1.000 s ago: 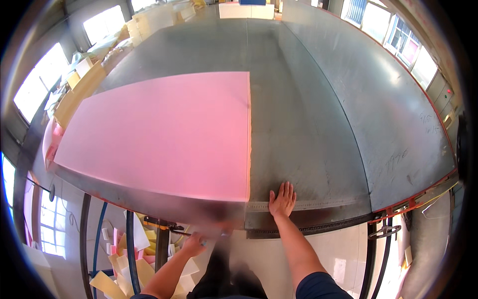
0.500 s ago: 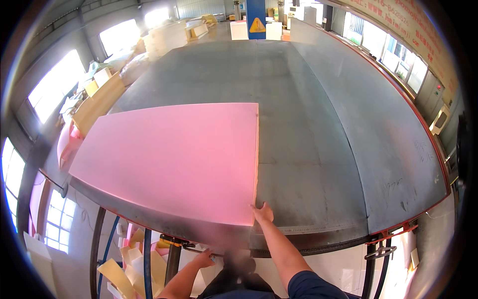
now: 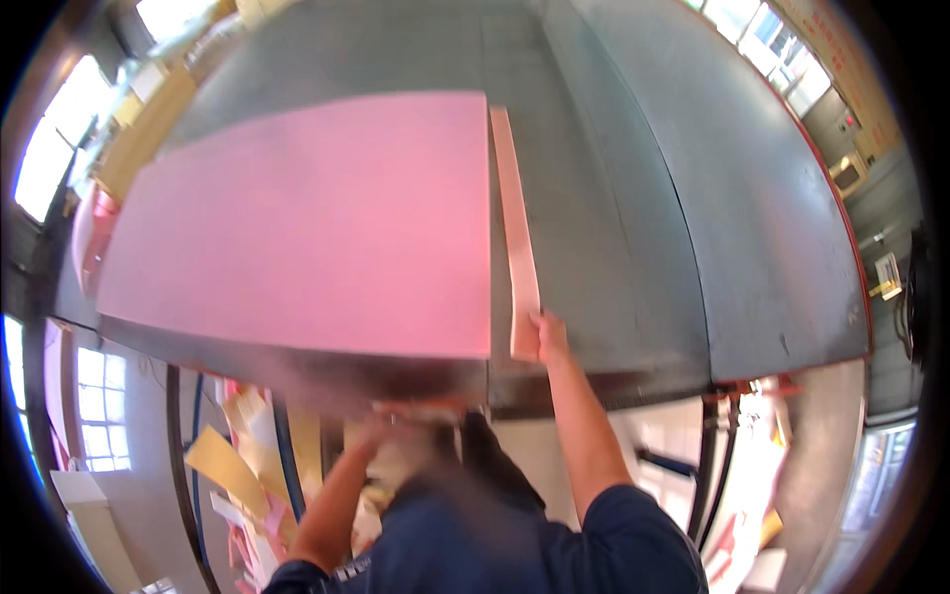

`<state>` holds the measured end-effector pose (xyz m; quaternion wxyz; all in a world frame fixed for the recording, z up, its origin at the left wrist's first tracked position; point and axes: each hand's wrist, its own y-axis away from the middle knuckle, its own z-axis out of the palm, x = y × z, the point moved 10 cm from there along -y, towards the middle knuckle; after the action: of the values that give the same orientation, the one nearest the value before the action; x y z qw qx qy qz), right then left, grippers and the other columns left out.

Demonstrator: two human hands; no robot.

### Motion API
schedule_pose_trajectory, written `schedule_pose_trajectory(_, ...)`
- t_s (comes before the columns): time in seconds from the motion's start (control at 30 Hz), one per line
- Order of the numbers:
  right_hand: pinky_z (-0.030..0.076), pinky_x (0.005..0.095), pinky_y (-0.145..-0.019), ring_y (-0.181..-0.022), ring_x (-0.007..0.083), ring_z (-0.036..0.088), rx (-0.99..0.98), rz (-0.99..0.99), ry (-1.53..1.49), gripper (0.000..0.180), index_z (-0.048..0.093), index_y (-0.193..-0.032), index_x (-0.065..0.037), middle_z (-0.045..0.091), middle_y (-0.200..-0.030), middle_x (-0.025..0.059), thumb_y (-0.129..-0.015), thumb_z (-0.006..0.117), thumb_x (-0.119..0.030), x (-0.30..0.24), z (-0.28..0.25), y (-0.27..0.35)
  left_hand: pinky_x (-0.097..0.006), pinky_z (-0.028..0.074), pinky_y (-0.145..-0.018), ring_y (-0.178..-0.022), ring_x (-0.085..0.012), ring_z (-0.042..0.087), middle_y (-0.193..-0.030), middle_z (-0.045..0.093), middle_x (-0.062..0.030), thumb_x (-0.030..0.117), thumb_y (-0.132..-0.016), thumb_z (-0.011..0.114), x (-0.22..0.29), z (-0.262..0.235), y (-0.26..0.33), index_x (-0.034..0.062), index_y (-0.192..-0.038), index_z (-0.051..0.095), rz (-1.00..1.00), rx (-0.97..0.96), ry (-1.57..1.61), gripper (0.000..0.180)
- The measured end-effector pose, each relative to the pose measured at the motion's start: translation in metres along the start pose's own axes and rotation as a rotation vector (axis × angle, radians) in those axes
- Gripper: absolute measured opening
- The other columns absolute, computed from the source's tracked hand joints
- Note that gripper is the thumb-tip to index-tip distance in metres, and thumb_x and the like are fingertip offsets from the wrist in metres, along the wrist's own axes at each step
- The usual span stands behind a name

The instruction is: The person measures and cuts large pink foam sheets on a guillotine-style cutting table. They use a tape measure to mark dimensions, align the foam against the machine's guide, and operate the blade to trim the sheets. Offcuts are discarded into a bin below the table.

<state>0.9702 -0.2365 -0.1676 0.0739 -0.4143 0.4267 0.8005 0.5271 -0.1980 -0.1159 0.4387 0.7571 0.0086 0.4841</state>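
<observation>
A large pink foam sheet (image 3: 307,228) lies flat on the left part of the dark metal table (image 3: 614,257). Just right of its straight edge, a gap apart, is a long narrow foam strip (image 3: 514,218), pinkish tan. My right hand (image 3: 550,337) grips the strip at its near end, thumb on top. Below the table's front edge, my left hand (image 3: 381,428) is low and smeared by blur, so its fingers cannot be made out.
Foam offcuts (image 3: 247,455), yellow and pink, are heaped under the table at the left. Table legs stand on both sides. A raised grey panel (image 3: 752,228) with a red rim runs along the right. More foam pieces are stacked beyond the table's left side.
My right hand has pulled the narrow strip away from the sheet's right edge, toward the right. The whole view has tilted downward. My left hand remains below the table edge.
</observation>
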Motion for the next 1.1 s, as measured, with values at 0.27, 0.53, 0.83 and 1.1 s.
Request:
schedule_pose_trajectory(0.27, 0.055, 0.0378, -0.085, -0.094, 0.0233, 0.068, -0.120, 0.021, -0.220, 0.025, 0.058, -0.117, 0.003, 0.068, -0.105, 0.0119, -0.097, 0.054, -0.010, -0.057, 0.049, 0.114, -0.028, 0.045, -0.061, -0.067, -0.0119, 0.057, -0.087, 0.068, -0.0077, 0.032, -0.098, 0.061, 0.132, 0.107, -0.026, -0.0021, -0.103, 0.069, -0.079, -0.364, 0.425, 0.036)
schedule_pose_trajectory(0.53, 0.058, 0.0370, -0.081, -0.091, 0.0216, 0.068, -0.299, 0.073, 0.025, 0.036, 0.058, -0.124, 0.003, 0.068, -0.108, 0.0110, -0.091, 0.065, -0.008, 0.025, 0.010, 0.280, -0.033, 0.045, -0.067, -0.076, -0.0152, 0.056, -0.092, 0.069, -0.0052, 0.039, -0.089, 0.072, 0.141, 0.184, 0.009, 0.0024, -0.100, 0.072, -0.055, -0.244, -0.027, 0.038)
schedule_pose_trajectory(0.83, 0.053, 0.0348, -0.086, -0.101, 0.0201, 0.068, -0.517, 0.379, 0.145, 0.045, 0.055, -0.133, -0.002, 0.069, -0.114, 0.0107, -0.092, 0.065, -0.016, 0.186, -0.060, 0.347, -0.049, 0.048, -0.064, -0.071, -0.0400, 0.062, -0.068, 0.063, -0.0152, 0.031, -0.073, 0.072, 0.216, 0.172, 0.138, 0.0074, -0.071, 0.062, 0.754, -0.028, -1.082, 0.026)
schedule_pose_trajectory(1.1, 0.049, 0.0334, -0.096, -0.109, 0.0248, 0.066, -0.733, -0.067, 0.929, 0.062, 0.057, -0.130, 0.002, 0.067, -0.120, 0.0180, -0.083, 0.073, -0.034, 0.200, 0.035, 0.314, -0.048, 0.053, -0.066, -0.077, -0.0360, 0.068, -0.076, 0.069, -0.0124, 0.027, -0.079, 0.066, 0.132, -0.260, 0.402, 0.0159, -0.076, 0.072, 0.115, 1.464, -0.939, 0.013)
